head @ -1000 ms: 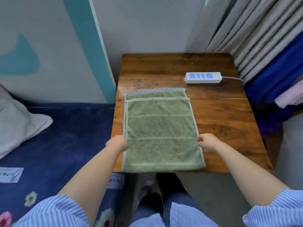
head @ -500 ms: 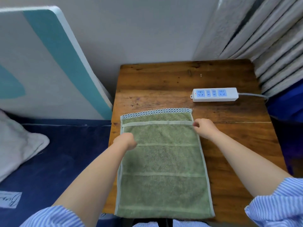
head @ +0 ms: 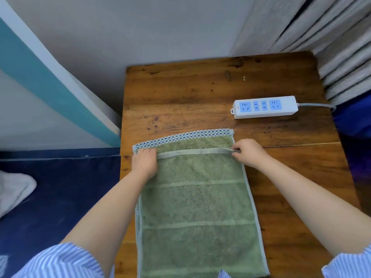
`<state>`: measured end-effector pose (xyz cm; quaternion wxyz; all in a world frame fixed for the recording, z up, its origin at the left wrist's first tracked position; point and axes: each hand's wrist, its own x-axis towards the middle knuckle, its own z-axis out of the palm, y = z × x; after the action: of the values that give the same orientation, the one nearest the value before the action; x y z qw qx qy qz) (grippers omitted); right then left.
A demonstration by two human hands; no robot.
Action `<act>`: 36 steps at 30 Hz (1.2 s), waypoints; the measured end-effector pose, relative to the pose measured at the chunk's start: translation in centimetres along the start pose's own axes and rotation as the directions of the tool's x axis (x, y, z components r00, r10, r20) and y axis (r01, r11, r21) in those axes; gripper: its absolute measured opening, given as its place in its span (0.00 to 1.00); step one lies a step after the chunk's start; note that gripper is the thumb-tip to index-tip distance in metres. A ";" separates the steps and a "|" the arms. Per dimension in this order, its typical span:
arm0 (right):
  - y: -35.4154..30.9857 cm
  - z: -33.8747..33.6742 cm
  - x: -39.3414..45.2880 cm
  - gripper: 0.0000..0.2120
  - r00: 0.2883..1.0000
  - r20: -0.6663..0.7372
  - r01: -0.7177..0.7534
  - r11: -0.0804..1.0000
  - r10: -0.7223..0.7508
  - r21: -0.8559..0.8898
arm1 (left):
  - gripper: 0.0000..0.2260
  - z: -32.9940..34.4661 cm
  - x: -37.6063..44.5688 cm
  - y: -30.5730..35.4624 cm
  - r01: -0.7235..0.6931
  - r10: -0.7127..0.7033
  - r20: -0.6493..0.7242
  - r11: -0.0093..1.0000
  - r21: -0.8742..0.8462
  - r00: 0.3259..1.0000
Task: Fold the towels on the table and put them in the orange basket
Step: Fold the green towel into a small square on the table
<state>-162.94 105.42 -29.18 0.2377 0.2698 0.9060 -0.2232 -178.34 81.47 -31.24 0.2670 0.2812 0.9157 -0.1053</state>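
Observation:
A green towel (head: pixel 198 207) lies doubled over on the wooden table (head: pixel 180 97), its checked blue-and-white hem at the far end. The upper layer's pale hem stops a little short of that checked hem. My left hand (head: pixel 145 163) sits on the far left corner of the upper layer, fingers curled over its hem. At the far right corner my right hand (head: pixel 248 153) pinches the same pale hem. The orange basket is not in view.
A white power strip (head: pixel 265 106) with blue sockets lies on the table's far right, its cable running off the right edge. Grey curtains (head: pixel 321 33) hang behind it. A dark blue bed (head: pixel 56 197) and a tilted teal-and-white board (head: pixel 40 81) are to the left.
Both hands slid from the towel's middle sides up to the far corners of the upper layer. The camera tilted down and closer to the table.

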 end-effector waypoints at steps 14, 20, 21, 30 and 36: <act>-2.5 -3.9 2.2 0.11 0.989 -0.142 -0.021 0.985 0.046 0.173 | 0.09 -5.6 1.7 -5.3 -0.017 0.058 0.080 0.899 -0.437 0.995; -1.9 -1.3 4.8 0.11 0.972 -0.165 -0.161 0.986 0.166 0.048 | 0.10 -1.7 2.7 -5.6 0.128 -0.138 -0.003 0.930 -0.345 0.990; -1.9 -1.1 5.1 0.11 0.966 -0.200 -0.157 0.986 0.163 0.046 | 0.11 -1.4 2.8 -5.8 0.135 -0.156 -0.029 0.922 -0.362 0.987; -1.6 -1.1 5.8 0.07 0.983 -0.135 -0.123 0.992 0.126 0.032 | 0.12 -1.5 3.3 -6.7 0.023 -0.021 0.010 0.829 -0.559 1.000; -1.3 -2.0 5.7 0.05 0.998 -0.057 -0.036 0.999 0.035 -0.014 | 0.09 -2.2 2.9 -7.6 0.063 -0.041 0.050 0.748 -0.661 0.998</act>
<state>-168.54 107.71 -30.34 0.2179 0.2904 0.9091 -0.2042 -185.72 77.33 -30.67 0.3608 0.1411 0.8968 0.2138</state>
